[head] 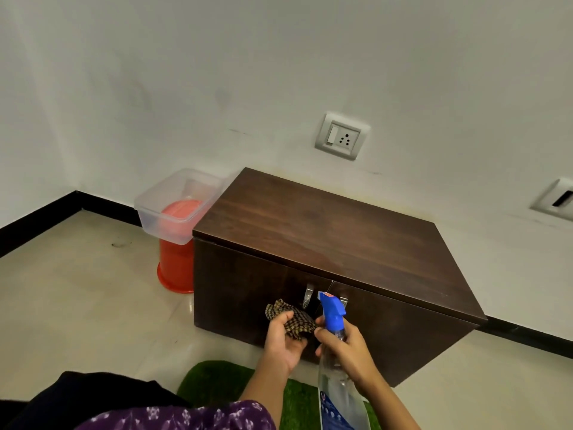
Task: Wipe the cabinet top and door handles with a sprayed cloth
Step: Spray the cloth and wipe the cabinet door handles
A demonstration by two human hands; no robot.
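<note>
I see a white wall (pixel 217 72) meeting a pale tiled floor (pixel 77 290), with a black skirting strip (pixel 40 215) along the base. Against the wall stands the dark wooden cabinet (pixel 325 259), its flat top (pixel 325 231) bare and its two doors shut. A green grass-like mat (pixel 223 380) lies on the floor in front of it, at my feet.

To the cabinet's left, a clear plastic tub (pixel 176 203) sits on top of an upturned red bucket (pixel 175 268), both just beside the cabinet's side. On the wall above the cabinet is a socket plate with a switch (pixel 342 135); a second plate (pixel 558 198) sits near the right edge.

I hold the clear spray bottle (pixel 336 383) with its blue trigger head (pixel 332 310) in my right hand (pixel 344 349), fingers wrapped round its neck, nozzle tilted up and to the left. My left hand (pixel 283 342) is closed on the checked brown cloth (pixel 290 318), bunched between thumb and fingers, just left of the nozzle and in front of the doors.

Two metal door handles (pixel 308 294) show where the doors meet; the right one is partly hidden behind the sprayer head. A purple patterned sleeve (pixel 186 414) crosses the bottom of my view.
</note>
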